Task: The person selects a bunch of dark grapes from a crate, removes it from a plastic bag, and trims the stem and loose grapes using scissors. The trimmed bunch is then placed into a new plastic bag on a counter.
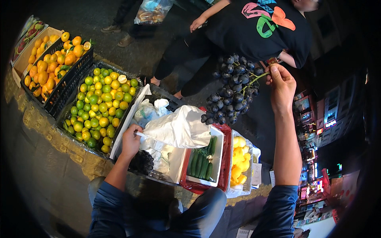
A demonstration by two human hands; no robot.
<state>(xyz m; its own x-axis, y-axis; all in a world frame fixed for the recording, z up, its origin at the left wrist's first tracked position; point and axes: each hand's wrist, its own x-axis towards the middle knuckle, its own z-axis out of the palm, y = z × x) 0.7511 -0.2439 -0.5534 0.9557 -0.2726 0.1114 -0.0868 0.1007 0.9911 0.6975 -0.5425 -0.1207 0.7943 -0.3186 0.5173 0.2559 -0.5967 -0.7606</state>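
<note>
My right hand [281, 85] pinches the green stem of a big bunch of dark grapes [234, 89], lifted at the upper right over the produce. My left hand [130, 139] grips a white sheet of paper or wrapping [178, 127], held out above an open box. In that box lie more white wrappings [156, 156], pale bags and more dark grapes [142, 162]. Beside it stands a white box of cucumbers [201, 162] in a red bag, and at its right a container of yellow fruit [239, 158].
Crates of green-yellow citrus [99, 103] and orange citrus [51, 71] stand at left. A person in a dark printed T-shirt [250, 27] is just beyond the grapes; another person's legs [123, 16] and a hanging bag [152, 10] are at the top. Lit shopfronts show at right.
</note>
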